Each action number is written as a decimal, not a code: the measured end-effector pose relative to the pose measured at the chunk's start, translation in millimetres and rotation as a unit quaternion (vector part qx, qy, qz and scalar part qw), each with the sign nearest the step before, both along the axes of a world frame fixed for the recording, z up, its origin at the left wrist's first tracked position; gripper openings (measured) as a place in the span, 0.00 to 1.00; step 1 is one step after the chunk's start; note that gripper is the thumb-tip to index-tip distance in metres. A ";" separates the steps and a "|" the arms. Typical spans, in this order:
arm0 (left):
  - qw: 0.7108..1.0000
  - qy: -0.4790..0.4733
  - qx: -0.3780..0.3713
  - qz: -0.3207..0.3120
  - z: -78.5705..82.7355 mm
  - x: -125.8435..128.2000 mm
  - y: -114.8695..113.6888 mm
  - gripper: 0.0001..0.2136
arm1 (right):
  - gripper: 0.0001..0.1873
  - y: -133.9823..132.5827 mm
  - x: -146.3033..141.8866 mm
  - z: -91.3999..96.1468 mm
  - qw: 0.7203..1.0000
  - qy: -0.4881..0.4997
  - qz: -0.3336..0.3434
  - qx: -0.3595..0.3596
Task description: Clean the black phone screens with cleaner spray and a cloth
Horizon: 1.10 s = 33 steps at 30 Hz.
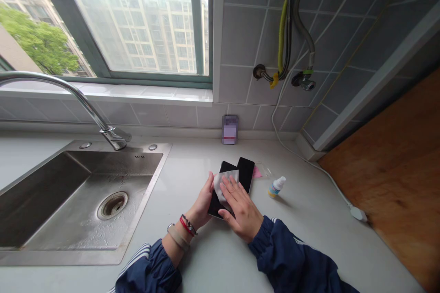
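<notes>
Fingers (231, 191) of the right hand (242, 210) are held together and flat on a pale cloth (223, 183), over a black smartphone (213, 206) gripped at its edge by the left hand (202, 203). Even pressure is advised. A second smartphone (246, 173) lies just beyond the fingertips.

A pale microfibre cloth (225, 186) lies over a flat black smartphone (215, 206) — a second black smartphone (246, 173) sits touching it, far right.
</notes>
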<state>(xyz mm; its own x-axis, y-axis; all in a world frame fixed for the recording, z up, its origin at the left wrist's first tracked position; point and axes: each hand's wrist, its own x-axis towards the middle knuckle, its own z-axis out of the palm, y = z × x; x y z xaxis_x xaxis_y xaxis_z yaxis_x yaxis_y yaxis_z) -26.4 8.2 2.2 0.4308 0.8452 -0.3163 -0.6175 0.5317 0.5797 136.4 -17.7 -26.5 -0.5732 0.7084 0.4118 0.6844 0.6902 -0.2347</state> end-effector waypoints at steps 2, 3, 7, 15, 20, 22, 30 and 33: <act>1.000 0.010 -0.011 0.018 1.9 0.5 -0.7 0.29 | 0.38 -2.8 -1.9 0.1 1.000 -0.001 0.017 0.002; 0.999 0.017 -0.021 0.031 1.9 0.8 -0.7 0.28 | 0.39 -4.4 -3.0 0.1 1.000 -0.003 0.026 0.002; 0.996 0.039 -0.046 0.059 -2.4 0.7 1.0 0.29 | 0.39 -8.3 -5.8 0.5 0.998 -0.016 0.058 -0.003; 0.998 -0.009 0.011 -0.063 -2.7 -5.8 -2.8 0.36 | 0.36 13.0 12.7 2.1 0.998 0.036 -0.052 0.022; 0.997 0.005 0.054 -0.050 -4.8 -4.8 -5.1 0.32 | 0.39 2.4 4.1 5.6 0.998 0.044 -0.037 0.031; 0.998 0.008 0.052 -0.020 -5.8 -3.9 -3.3 0.32 | 0.41 -8.2 -4.7 7.1 1.000 0.008 0.026 0.015; 0.998 -0.035 0.049 -0.019 -7.0 -6.6 0.7 0.36 | 0.39 -10.4 -7.0 6.0 0.999 -0.015 0.025 0.020; 0.994 -0.043 0.069 -0.070 -8.1 -7.1 -2.5 0.36 | 0.37 0.7 2.0 5.3 0.998 0.029 -0.044 0.044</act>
<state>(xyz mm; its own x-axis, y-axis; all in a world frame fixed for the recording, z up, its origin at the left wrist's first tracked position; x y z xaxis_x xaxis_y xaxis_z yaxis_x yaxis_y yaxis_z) -33.5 5.8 -6.0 0.5677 0.8077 -0.1591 -0.5931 0.5353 0.6014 138.4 -17.0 -21.2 -0.4836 0.7148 0.5051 0.7309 0.6473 -0.2164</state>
